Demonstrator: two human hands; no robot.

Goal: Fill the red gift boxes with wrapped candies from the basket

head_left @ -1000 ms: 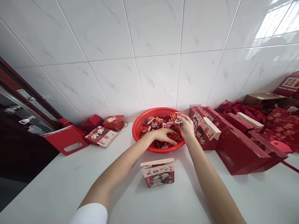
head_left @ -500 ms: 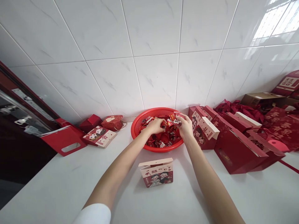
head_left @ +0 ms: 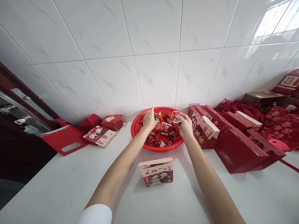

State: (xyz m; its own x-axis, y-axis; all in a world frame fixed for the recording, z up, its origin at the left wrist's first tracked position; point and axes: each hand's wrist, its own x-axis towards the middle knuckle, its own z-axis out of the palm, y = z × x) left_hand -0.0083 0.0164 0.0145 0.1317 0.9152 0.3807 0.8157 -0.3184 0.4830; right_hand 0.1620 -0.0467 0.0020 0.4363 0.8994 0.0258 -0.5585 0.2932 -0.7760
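The red plastic basket (head_left: 161, 150) stands on the counter (head_left: 93, 186) against the tiled wall (head_left: 156, 81), its long axis running left to right. Wrapped candies (head_left: 164, 137) lie heaped inside it. The left hand (head_left: 149, 120) is over the basket's left back part, so the main heap lies to its right and toward the basket's near rim; this hand is nearer the back of the heap. Its fingers bend down among the wrappers, and whether they grip any cannot be told. At the basket's right rim, the right hand (head_left: 186, 126) pinches a few candy packets (head_left: 177, 121) between thumb and fingers. A bride-and-groom gift box (head_left: 157, 176) stands upright just before the basket's near side, top flaps raised, its long side roughly parallel to the basket's.

Compared with half a second ago, the left hand has shifted leftward and turned, uncovering candies in the basket's middle; the right hand keeps its packets at the rim, and the gift box has not moved.
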